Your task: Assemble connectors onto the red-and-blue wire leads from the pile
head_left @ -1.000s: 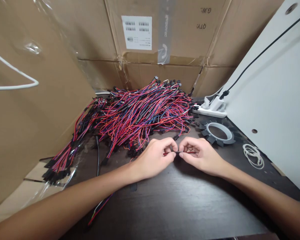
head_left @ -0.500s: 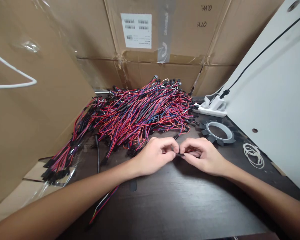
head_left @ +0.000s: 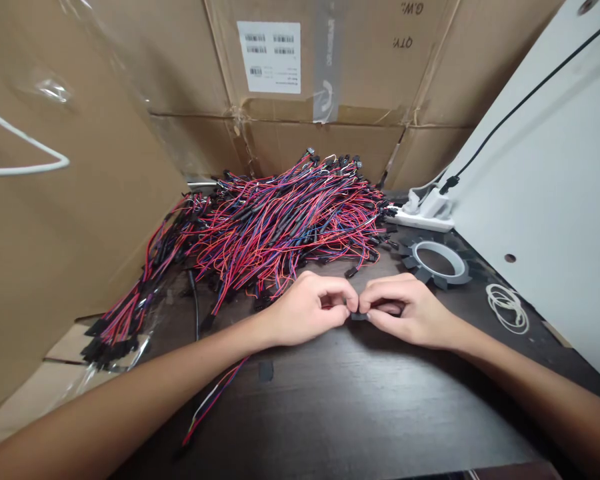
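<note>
My left hand [head_left: 310,308] and my right hand [head_left: 405,311] meet fingertip to fingertip low over the dark wooden table [head_left: 360,407]. Both are closed in a pinch on a small black connector [head_left: 359,315] with thin red wire running back under the fingers. A red, white and blue wire [head_left: 215,400] trails from under my left forearm toward the table's front. Just beyond my hands lies a big heap of red, blue and black wires with black connectors [head_left: 285,220].
Cardboard boxes [head_left: 330,80] wall in the back and left. A bundle of wires [head_left: 125,313] lies on a plastic bag at the left. At the right stand a white panel [head_left: 545,200], a white power strip [head_left: 425,213], a black toothed ring [head_left: 437,260] and white rubber bands [head_left: 507,308].
My hands have closed together and the gap between the fingertips is gone. The trailing wire under my left forearm has shifted slightly to the right.
</note>
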### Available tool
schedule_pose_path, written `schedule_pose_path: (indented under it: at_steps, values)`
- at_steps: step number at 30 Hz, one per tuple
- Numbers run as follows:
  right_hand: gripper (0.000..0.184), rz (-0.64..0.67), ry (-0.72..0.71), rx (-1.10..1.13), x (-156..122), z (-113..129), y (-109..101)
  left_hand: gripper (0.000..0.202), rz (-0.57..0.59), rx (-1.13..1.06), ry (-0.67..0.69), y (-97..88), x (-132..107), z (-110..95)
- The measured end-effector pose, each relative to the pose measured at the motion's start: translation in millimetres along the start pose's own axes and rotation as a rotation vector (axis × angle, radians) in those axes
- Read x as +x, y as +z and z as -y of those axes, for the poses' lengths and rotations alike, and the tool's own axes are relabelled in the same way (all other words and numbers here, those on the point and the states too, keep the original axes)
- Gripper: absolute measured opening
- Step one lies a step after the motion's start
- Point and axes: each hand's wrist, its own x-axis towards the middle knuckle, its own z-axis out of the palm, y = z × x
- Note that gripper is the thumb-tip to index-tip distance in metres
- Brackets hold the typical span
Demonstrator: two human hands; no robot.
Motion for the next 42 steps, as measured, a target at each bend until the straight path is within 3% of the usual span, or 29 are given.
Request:
schedule_pose_path:
  at_steps: [8,17,30,42]
  values:
    - [0.016,0.023,-0.041,-0.015,-0.8,1.3,-0.7,0.016,0.038,-0.019,-0.048,-0.8,-0.8,-3.9]
    - [0.017,0.059,-0.071,-0.008,-3.0,-2.1,1.2,0.006,0.038,-0.009,-0.251,3.8,-0.8,-8.7]
    - [0.018,0.084,-0.104,-0.051,-3.2,-2.6,0.5,0.005,0.061,-0.035,-0.262,5.9,0.3,-1.3]
    - [0.011,0.07,0.088,-0.047,-4.8,3.1,1.8,0.008,-0.016,0.096,-0.196,6.1,-0.3,-1.4]
